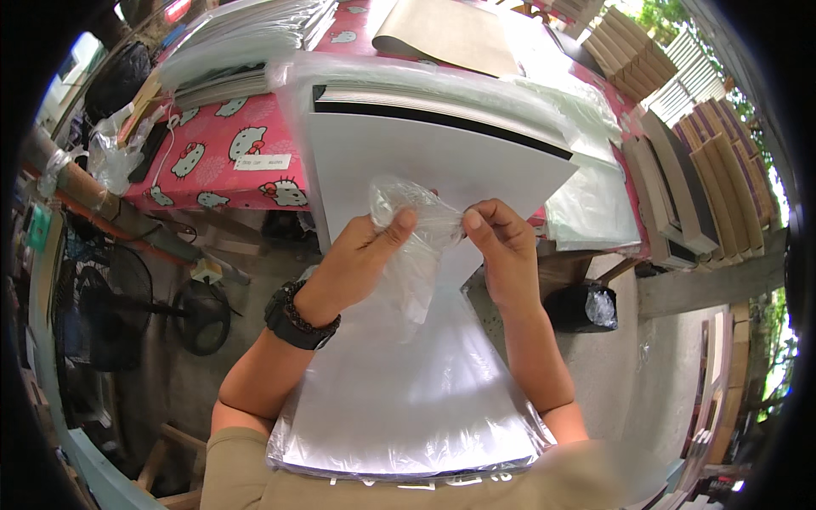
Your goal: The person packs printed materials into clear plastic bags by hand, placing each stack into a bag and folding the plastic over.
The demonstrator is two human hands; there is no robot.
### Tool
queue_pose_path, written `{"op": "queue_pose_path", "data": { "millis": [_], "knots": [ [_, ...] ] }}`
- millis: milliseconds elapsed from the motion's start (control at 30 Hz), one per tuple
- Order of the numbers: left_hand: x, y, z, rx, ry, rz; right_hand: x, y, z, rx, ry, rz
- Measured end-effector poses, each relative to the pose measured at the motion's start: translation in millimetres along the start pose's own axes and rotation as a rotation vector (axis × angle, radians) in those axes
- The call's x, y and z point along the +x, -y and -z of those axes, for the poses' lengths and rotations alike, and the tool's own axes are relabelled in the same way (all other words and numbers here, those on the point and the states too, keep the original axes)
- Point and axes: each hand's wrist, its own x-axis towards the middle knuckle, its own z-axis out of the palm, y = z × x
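A crumpled piece of clear plastic film point(416, 285) hangs in front of me, bunched between both hands. My left hand point(361, 259), with a black watch and a braided band at the wrist, is closed around it, thumb on top. On the other side, my right hand point(510, 255) pinches the film's edge between thumb and fingertips. Below them a flat white bundle in clear plastic point(408, 408) lies against my body and lap. Just beyond the hands, a large white board point(365, 149) leans at the table edge, in front of a stack of sheets with black edges point(442, 115).
A table with a pink patterned cloth point(229, 161) holds plastic-wrapped stacks point(246, 42), clear plastic sleeves point(591, 204) and a curled tan sheet point(450, 38). Brown boards point(714, 187) stand at right. A black fan point(110, 306) is at left, a black bag point(578, 308) under the table.
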Motion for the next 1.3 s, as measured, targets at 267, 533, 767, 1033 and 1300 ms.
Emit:
{"op": "queue_pose_path", "data": {
  "millis": [267, 533, 767, 1033, 1300],
  "knots": [
    [0.3, -8.0, -12.6, 0.059, -0.230, -0.014, 0.0, -2.8, -0.3, -0.139, -0.057, 0.064],
    [6.3, 6.1, -10.3, -0.132, -0.126, 0.040, -0.6, -3.1, -5.3, -0.136, -0.022, 0.159],
    [3.3, -0.1, -19.8, -0.366, -0.164, -0.008, -0.7, -9.3, -5.8, -0.216, 0.001, 0.162],
    [-2.4, 4.6, -20.9, -0.298, -0.301, 0.089, -1.3, -4.4, -13.0, -0.791, -0.086, 0.445],
    [-16.6, 4.3, 7.8, -0.289, -0.097, 0.114, 0.0, 0.3, 16.5, 0.811, -0.174, -0.038]
  ]
}}
